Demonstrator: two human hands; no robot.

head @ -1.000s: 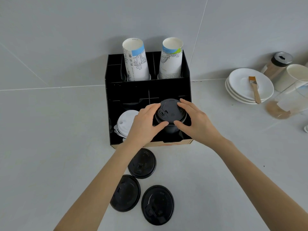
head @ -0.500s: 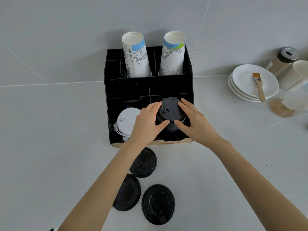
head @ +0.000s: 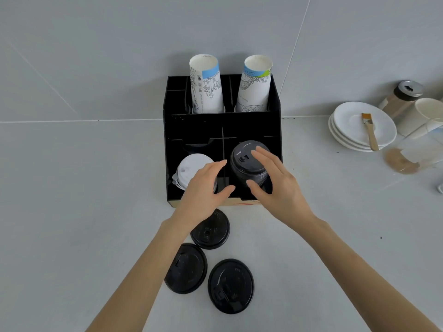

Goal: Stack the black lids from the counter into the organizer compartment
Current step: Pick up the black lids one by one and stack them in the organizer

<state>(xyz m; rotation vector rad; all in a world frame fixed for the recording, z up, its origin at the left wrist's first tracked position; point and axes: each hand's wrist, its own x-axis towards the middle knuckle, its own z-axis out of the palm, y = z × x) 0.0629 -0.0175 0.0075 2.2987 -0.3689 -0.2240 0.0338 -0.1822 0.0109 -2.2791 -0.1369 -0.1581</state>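
Note:
A black organizer (head: 191,130) stands against the wall. Its front right compartment holds a stack of black lids (head: 247,161). My left hand (head: 206,185) hovers just left of the stack, fingers spread, holding nothing. My right hand (head: 278,185) is open in front of and over the stack's right side, fingertips near the top lid. Three loose black lids lie on the counter in front: one (head: 212,230) partly under my left wrist, one (head: 185,268) lower left, one (head: 230,285) lower right.
White lids (head: 189,167) fill the front left compartment. Two paper cup stacks (head: 206,85) (head: 255,83) stand in the rear slots. At right are white saucers (head: 350,135) with a brush (head: 370,134), a shaker jar (head: 402,97) and a white cup (head: 424,111).
Both hands have let go of the black lid stack and drawn apart and back toward me; the stack stays in the front right compartment.

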